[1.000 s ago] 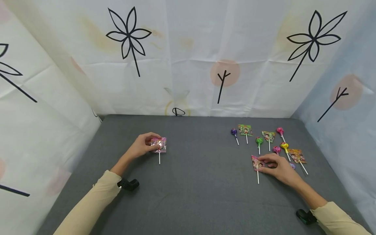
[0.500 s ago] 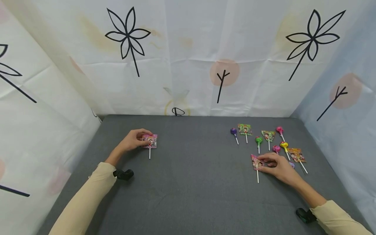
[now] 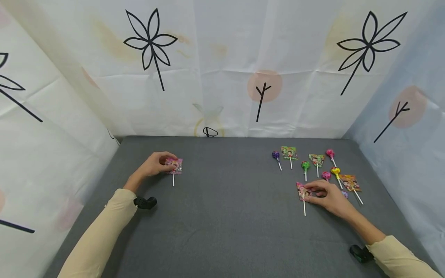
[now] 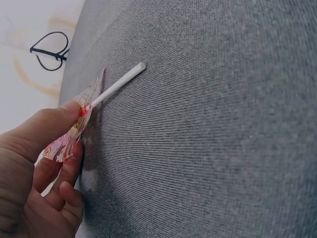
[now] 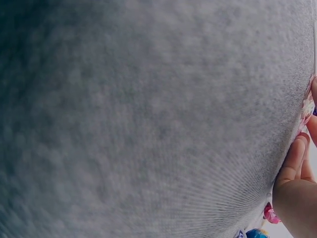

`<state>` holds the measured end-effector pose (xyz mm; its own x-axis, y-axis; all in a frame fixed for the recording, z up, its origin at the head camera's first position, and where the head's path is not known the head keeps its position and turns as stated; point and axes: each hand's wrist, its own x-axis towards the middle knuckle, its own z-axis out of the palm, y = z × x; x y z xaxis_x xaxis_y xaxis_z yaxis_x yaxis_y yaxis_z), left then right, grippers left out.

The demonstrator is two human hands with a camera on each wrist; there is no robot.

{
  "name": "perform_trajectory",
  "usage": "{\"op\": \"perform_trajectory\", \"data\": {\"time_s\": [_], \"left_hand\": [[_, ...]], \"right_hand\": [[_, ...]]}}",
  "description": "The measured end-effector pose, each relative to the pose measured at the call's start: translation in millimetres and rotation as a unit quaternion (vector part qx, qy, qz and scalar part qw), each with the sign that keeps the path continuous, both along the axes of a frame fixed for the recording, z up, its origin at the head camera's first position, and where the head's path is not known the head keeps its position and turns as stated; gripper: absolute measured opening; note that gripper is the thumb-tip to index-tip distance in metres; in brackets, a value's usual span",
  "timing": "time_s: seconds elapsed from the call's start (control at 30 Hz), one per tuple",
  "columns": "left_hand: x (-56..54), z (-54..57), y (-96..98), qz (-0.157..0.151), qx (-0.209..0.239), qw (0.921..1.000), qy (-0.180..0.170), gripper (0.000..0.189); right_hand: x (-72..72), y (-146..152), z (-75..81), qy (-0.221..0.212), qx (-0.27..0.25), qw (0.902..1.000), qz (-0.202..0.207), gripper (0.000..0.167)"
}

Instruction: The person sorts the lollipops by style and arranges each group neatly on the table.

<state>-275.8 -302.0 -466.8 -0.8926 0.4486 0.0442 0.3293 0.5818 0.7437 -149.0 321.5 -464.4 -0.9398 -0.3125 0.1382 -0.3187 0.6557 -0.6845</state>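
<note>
On the left side of the table, my left hand (image 3: 153,164) pinches a lollipop in a flat, clear-and-pink wrapper (image 3: 177,166). Its white stick (image 4: 119,85) points away from the thumb in the left wrist view; whether it touches the cloth I cannot tell. At the right, my right hand (image 3: 331,199) holds another lollipop by its flat pink-red wrapper (image 3: 300,190) between thumb and fingers, the stick pointing toward me. In the right wrist view, that wrapper (image 5: 306,110) shows only at the edge, partly covered by fingers.
Beyond the right hand lie several more lollipops: a purple one (image 3: 276,155), green ones (image 3: 305,165), a yellow one (image 3: 335,171), pink ones (image 3: 330,153) and an orange-wrapped one (image 3: 350,182). Grey cloth covers the table (image 3: 222,216). Printed white curtains (image 3: 222,104) stand at its back and sides.
My left hand has moved left and a little toward the back, carrying its lollipop, and slowed lately. The right hand has stayed on its lollipop in nearly the same place.
</note>
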Motion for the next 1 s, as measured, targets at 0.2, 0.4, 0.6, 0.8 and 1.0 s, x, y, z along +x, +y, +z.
{"op": "perform_trajectory", "data": {"time_s": [0.2,0.4,0.6,0.8,1.0], "left_hand": [[-0.7,-2.0,0.7,0.002,-0.035,0.9992,0.020,0.034],[2.9,-5.4,0.6,-0.001,-0.045,0.9952,0.087,0.030],[10.7,-6.3,1.3,0.006,-0.037,0.9936,0.106,0.029],[14.6,-7.6,3.2,0.021,-0.047,0.9944,0.092,0.029],[16.3,-6.1,5.1,0.039,-0.056,0.9932,0.095,0.031]], "right_hand": [[-0.6,1,-1.0,0.002,-0.003,1.0000,0.003,0.031],[-0.8,2,-1.5,0.000,-0.014,0.9999,0.010,0.033],[-1.6,2,0.3,-0.006,-0.023,0.9994,0.025,0.034],[-1.0,2,2.6,-0.009,-0.021,0.9994,0.025,0.034],[-2.1,1,2.4,0.012,-0.007,0.9996,0.024,0.038]]}}
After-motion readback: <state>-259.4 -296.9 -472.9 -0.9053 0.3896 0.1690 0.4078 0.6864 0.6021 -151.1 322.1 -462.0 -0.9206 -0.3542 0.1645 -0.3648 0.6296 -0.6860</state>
